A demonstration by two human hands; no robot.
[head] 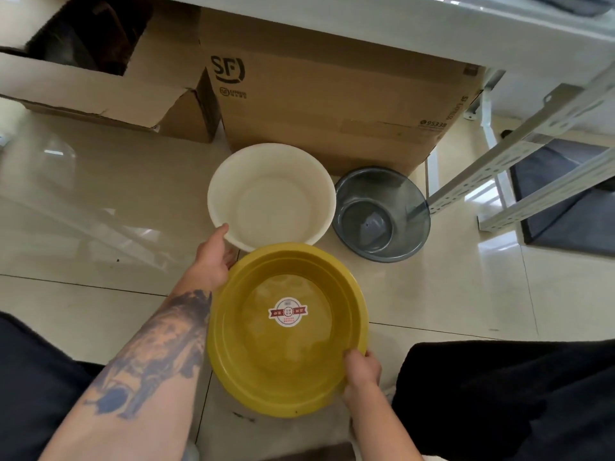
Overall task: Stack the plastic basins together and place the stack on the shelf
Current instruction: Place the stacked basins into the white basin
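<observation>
Three round plastic basins are on the tiled floor. A yellow basin (288, 331) with a red and white sticker on its bottom is nearest me; my right hand (362, 374) grips its near right rim. Beyond it lies a white basin (271, 193), and my left hand (214, 252) holds its near left rim with the thumb over the edge. A translucent grey basin (382, 214) stands to the right of the white one, apart from both hands. The shelf's white metal frame (519, 154) rises at the right.
A large closed cardboard box (332, 104) stands right behind the white and grey basins. An open, torn cardboard box (109, 71) is at the back left. A dark mat (565, 207) lies under the shelf frame. My dark trouser legs (506, 400) flank the yellow basin.
</observation>
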